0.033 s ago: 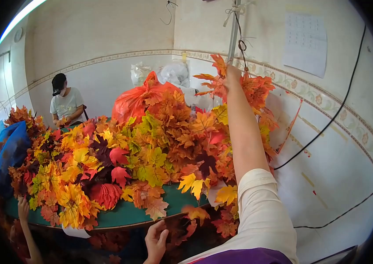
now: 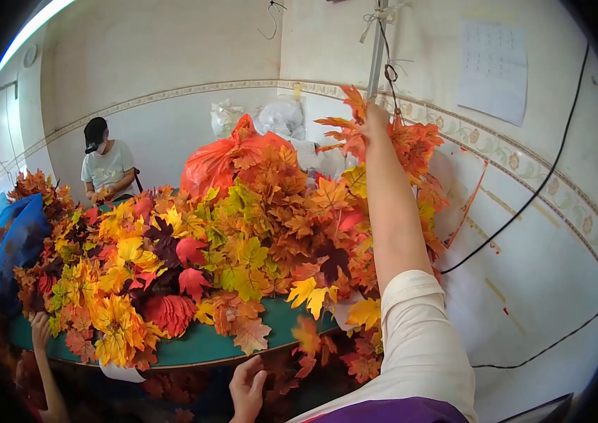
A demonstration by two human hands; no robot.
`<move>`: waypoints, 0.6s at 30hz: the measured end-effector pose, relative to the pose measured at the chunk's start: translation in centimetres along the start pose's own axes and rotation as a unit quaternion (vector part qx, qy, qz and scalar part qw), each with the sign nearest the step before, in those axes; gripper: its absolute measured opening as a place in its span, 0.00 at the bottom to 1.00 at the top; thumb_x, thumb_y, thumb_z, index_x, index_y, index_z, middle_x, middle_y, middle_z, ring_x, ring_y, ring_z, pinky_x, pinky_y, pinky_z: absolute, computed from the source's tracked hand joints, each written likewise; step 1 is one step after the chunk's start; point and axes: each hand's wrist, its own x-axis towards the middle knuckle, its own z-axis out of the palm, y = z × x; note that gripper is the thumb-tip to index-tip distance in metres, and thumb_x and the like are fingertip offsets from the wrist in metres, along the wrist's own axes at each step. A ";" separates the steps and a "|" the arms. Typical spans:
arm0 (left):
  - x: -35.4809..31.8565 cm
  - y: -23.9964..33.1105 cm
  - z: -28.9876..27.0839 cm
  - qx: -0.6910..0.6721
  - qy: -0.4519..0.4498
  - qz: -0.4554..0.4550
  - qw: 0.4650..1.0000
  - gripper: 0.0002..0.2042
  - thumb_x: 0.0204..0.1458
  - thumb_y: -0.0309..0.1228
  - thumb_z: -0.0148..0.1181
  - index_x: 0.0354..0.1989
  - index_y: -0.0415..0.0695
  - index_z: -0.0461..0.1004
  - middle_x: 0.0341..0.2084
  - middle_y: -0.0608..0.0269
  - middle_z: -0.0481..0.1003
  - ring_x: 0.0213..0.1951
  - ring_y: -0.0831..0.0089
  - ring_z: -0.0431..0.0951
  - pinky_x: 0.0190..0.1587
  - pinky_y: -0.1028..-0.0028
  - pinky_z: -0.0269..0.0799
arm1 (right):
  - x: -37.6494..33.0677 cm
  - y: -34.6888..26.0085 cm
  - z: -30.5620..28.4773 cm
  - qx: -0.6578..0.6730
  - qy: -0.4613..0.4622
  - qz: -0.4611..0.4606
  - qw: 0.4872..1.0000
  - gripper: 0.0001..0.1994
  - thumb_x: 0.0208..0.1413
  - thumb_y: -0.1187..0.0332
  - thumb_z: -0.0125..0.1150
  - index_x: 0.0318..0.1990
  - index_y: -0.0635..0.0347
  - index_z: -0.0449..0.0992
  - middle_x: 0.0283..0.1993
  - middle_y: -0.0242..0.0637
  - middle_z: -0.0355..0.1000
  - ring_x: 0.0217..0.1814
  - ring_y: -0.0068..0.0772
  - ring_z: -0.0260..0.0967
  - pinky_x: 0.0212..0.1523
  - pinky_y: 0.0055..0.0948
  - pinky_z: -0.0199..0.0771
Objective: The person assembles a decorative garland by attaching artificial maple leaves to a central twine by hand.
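My right hand point(image 2: 375, 125) reaches far up beside a metal pole, its fingers wrapped round a bunch of orange artificial maple leaves point(image 2: 350, 130). More orange leaves point(image 2: 414, 146) hang just right of that wrist, below a dark cord. My left hand point(image 2: 247, 390) is low, in front of the table's near edge; its fingers are loosely bent, the thumb stands apart, and nothing shows in it. A blurred yellow-orange leaf point(image 2: 306, 335) is above and right of it. Heaped autumn leaves point(image 2: 172, 261) in yellow, red, green and purple cover much of the green table point(image 2: 281, 319).
A tied orange plastic bag point(image 2: 214, 166) sits behind the heap. Another person's hand point(image 2: 40, 330) touches leaves at the left edge; a seated person point(image 2: 110, 166) works farther back. Blue bags point(image 2: 18, 243) lie at left. A black cable point(image 2: 524, 201) crosses the right wall.
The blurred yellow-orange leaf near the table edge has shifted slightly up and left. My hands stay in nearly the same places.
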 end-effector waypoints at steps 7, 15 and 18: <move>0.4 -2.0 -2.0 -0.056 0.095 -0.059 0.992 0.13 0.50 0.24 0.56 0.45 0.38 0.69 0.38 0.62 0.73 0.37 0.77 0.73 0.37 0.78 0.72 | -1.1 -1.7 2.4 0.142 0.068 0.099 0.983 0.08 0.53 0.69 0.52 0.26 0.63 0.70 0.22 0.34 0.67 0.20 0.24 0.66 0.19 0.20 0.67; 1.0 -0.9 -0.3 -0.069 0.059 -0.062 0.994 0.13 0.51 0.24 0.54 0.46 0.38 0.68 0.39 0.63 0.72 0.38 0.77 0.73 0.37 0.79 0.72 | -0.3 -0.2 -0.3 0.210 0.004 0.008 0.978 0.08 0.52 0.69 0.49 0.30 0.66 0.69 0.28 0.39 0.68 0.23 0.30 0.66 0.22 0.24 0.71; 0.4 -0.3 -0.5 -0.066 0.061 -0.065 0.994 0.13 0.51 0.25 0.54 0.46 0.38 0.68 0.39 0.64 0.72 0.38 0.77 0.72 0.37 0.78 0.71 | -0.4 0.3 -1.8 0.213 -0.021 -0.051 0.976 0.07 0.55 0.67 0.50 0.33 0.60 0.71 0.22 0.30 0.65 0.21 0.23 0.62 0.27 0.21 0.68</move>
